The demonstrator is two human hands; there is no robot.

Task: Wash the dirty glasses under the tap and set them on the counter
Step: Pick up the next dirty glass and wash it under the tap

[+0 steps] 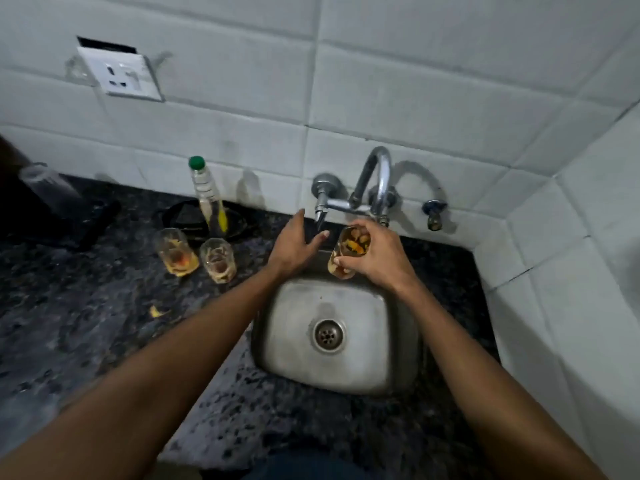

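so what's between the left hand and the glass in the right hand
In the head view, only the small chrome tap spout hangs between the open left hand and the dirty clear glass gripped by the right hand; below is sink.

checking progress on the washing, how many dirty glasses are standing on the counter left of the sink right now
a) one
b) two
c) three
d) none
b: two dirty glasses stand on the counter left of the sink, while the right hand holds a third glass by the tap.
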